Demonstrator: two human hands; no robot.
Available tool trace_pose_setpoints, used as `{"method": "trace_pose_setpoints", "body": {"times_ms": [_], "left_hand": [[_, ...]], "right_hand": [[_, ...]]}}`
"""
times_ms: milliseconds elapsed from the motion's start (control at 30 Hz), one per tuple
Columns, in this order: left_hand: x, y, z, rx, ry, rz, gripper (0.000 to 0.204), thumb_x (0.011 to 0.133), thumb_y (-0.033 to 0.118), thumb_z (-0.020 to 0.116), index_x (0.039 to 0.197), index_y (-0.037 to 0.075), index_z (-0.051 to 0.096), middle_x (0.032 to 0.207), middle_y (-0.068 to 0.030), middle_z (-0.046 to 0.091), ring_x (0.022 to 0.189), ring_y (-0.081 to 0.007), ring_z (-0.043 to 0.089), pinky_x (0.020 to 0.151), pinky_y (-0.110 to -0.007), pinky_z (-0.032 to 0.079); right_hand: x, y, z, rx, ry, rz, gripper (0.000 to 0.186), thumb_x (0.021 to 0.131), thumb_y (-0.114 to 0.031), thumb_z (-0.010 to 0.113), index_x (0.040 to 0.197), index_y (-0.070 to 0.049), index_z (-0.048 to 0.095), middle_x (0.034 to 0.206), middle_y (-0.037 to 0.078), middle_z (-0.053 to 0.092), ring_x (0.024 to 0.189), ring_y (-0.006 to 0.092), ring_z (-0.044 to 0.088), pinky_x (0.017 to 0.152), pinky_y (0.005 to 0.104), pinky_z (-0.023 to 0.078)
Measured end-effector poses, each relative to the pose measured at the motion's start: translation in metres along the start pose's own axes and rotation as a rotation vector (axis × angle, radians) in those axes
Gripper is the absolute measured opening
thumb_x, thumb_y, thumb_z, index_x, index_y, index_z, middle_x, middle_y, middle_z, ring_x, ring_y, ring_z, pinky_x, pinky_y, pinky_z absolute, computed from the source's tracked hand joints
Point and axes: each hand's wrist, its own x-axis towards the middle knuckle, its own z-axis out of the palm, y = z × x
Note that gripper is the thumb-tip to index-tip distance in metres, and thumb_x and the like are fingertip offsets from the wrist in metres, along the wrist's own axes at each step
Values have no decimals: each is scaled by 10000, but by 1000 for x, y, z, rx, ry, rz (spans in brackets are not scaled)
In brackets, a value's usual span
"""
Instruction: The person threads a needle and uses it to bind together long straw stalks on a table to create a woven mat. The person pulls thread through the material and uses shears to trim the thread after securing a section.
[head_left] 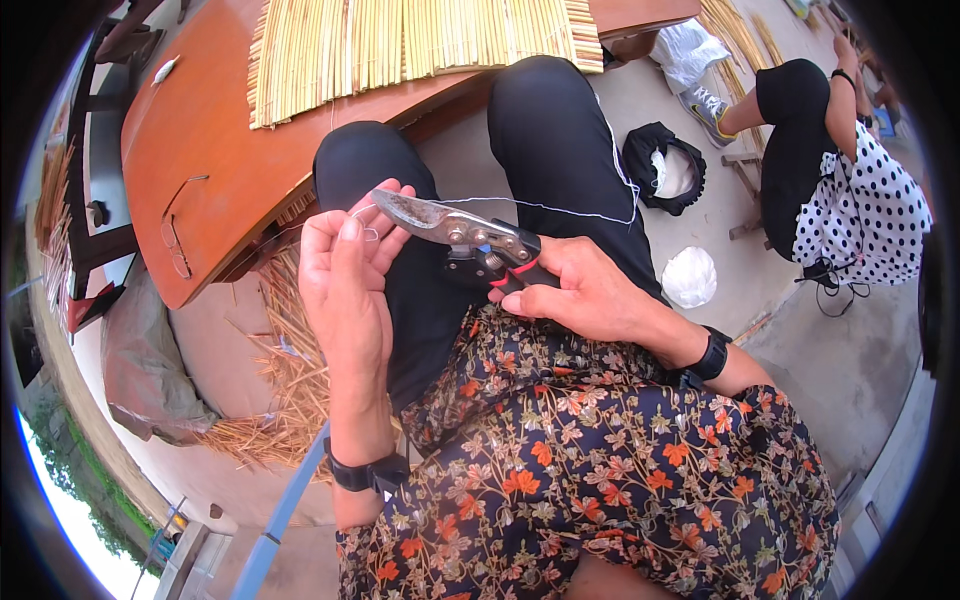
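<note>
My right hand grips pruning shears with black and red handles. Their worn metal blades point left, beside the fingers of my left hand, which are curled and pinched on a thin white string. A short loop of string shows at those fingertips, and the string runs across my lap to my right knee. Both hands are above my black trousers and floral garment. Just beyond my knees a mat of straw-coloured stalks lies on a wooden table, bound with thread.
Eyeglasses and a small white item lie on the table. Straw and a grey sack are at left on the floor, a black bag and white round object at right. A person in polka dots sits at right.
</note>
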Motion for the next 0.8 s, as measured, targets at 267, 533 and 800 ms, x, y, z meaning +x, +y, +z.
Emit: {"method": "trace_pose_setpoints", "body": {"times_ms": [267,533,800], "left_hand": [[-15,-8,13,-67,-129,-155,264,925,139,614,1137,23,508,1040,-90,636,942,-136,613,837,-270,494],[-20,-13,12,53,-214,-161,287,878,73,658,1135,-7,557,1126,-87,607,987,-117,578,854,-268,486],[-19,-10,13,142,-211,-156,311,878,73,662,1156,-19,557,1148,-94,603,978,-115,574,849,-268,488]], "right_hand": [[0,7,11,410,-40,-32,331,892,-136,647,1185,-3,570,939,23,622,835,79,574,754,258,500],[-3,11,12,457,-71,56,266,908,-131,645,1119,10,565,902,41,614,803,95,603,694,277,548],[-1,11,13,347,-3,1,361,869,-165,640,1195,-19,589,828,41,654,634,76,598,619,243,495]]}}
